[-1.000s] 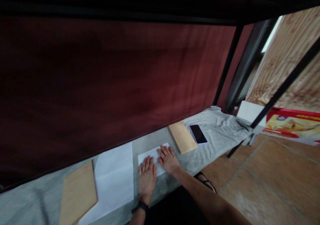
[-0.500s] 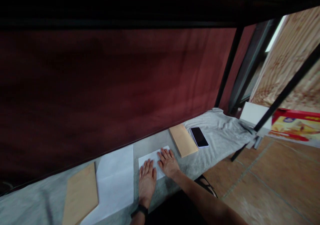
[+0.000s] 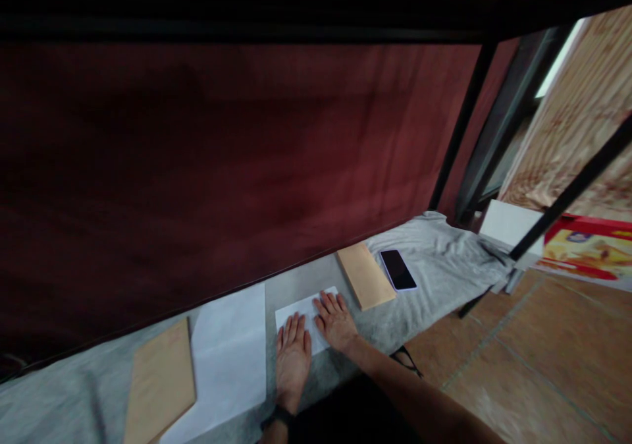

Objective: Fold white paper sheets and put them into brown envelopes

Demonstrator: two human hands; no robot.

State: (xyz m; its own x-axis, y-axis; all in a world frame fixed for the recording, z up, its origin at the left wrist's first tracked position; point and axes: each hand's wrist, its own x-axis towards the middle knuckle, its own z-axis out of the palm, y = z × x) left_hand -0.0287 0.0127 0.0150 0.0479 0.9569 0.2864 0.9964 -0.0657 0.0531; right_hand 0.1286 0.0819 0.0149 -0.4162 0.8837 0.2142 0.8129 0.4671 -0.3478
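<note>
Both palms lie flat on a folded white sheet of paper, on the grey cloth. My left hand covers the sheet's left part, fingers stretched out, a dark band at its wrist. Over the right part rests my right hand, fingers slightly spread. Neither hand grips anything. To the left is a larger white sheet with a crease across it, partly under a brown envelope. A second brown envelope lies just right of my right hand, beside a phone with a dark screen.
The grey cloth is rumpled at the right end. A dark red panel stands behind, and a black beam runs overhead. Black posts rise at the right. White boxes and a red printed carton stand beyond.
The view has shifted slightly, so things on the right appear a little farther right. Both hands stay flat on the folded sheet, with no clear movement.
</note>
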